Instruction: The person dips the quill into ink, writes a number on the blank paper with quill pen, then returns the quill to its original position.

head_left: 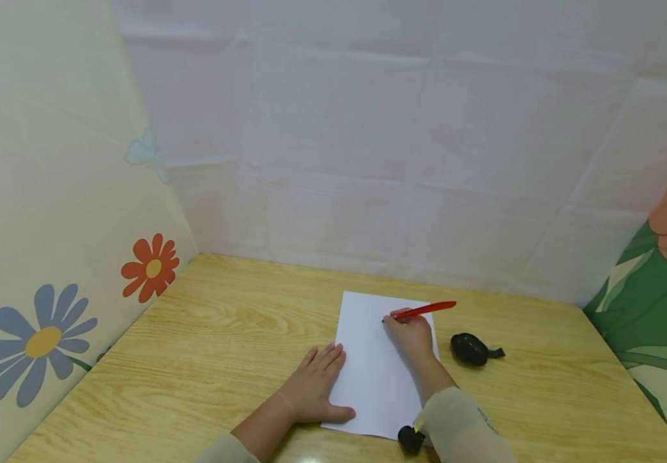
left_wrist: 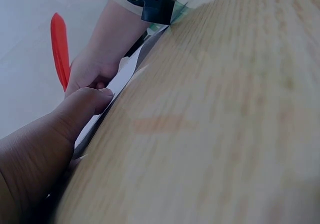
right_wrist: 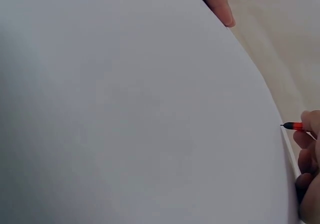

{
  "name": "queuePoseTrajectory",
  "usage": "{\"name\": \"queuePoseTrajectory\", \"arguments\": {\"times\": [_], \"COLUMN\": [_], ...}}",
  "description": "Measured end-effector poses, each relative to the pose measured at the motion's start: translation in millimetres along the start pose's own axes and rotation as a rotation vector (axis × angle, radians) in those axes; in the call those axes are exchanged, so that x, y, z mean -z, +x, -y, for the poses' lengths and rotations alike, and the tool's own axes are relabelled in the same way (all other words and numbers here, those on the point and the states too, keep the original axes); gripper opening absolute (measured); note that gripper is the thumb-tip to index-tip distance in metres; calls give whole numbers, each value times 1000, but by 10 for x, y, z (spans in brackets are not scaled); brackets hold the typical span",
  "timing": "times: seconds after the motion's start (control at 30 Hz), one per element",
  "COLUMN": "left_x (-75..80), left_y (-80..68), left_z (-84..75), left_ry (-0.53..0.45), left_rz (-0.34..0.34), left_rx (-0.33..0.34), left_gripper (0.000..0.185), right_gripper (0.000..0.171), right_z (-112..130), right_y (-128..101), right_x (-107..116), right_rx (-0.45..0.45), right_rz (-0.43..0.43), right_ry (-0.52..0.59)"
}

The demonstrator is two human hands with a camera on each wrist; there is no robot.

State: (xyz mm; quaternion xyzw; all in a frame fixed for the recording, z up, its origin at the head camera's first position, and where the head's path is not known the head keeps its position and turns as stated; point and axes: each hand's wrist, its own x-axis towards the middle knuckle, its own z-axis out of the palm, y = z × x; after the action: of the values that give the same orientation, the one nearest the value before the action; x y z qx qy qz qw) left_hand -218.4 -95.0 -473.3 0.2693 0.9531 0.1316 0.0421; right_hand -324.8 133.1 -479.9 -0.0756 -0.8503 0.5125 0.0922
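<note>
Light wooden bench [head_left: 206, 347], pale cloth backdrop, flower-print panels at both sides. White paper sheet [head_left: 368, 379] lies mid-bench. Left hand [head_left: 312, 386] flat, fingers spread, pressing the sheet's left edge. Right hand [head_left: 408, 334] pinches a red pen [head_left: 422, 310], tip on the sheet's top. Black object [head_left: 471, 349] just right of the sheet.

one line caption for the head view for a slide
Right hand holds red pen to paper; left hand steadies it.

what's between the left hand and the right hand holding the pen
Only bare white paper lies between the left hand and the right hand gripping the red pen, in the head view.
</note>
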Motion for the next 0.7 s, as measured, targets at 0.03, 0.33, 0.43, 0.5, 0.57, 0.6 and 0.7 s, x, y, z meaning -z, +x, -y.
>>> {"name": "queuePoseTrajectory", "arguments": {"times": [0.03, 0.33, 0.43, 0.5, 0.57, 0.6, 0.7], "left_x": [0, 12, 7, 2, 0, -1, -6], "left_y": [1, 2, 2, 3, 2, 3, 5], "left_z": [1, 0, 3, 6, 8, 10, 15], "left_ry": [0, -5, -4, -3, -3, -3, -6], "left_rz": [0, 8, 9, 8, 6, 6, 7], "left_rx": [0, 5, 6, 6, 4, 3, 1], "left_gripper": [108, 108, 108, 108, 108, 108, 108], "right_gripper": [21, 20, 20, 20, 21, 21, 20], "right_z": [5, 45, 49, 51, 54, 56, 60], "right_y": [-3, -28, -40, -47, -50, -50, -52], "right_x": [-2, -5, -11, -15, -19, -22, -24], "right_rx": [3, 1, -3, -9, -10, -9, -5], "right_rz": [-3, -6, 0, 3, 5, 5, 2], "right_ry": [4, 5, -3, -7, -9, -7, -5]}}
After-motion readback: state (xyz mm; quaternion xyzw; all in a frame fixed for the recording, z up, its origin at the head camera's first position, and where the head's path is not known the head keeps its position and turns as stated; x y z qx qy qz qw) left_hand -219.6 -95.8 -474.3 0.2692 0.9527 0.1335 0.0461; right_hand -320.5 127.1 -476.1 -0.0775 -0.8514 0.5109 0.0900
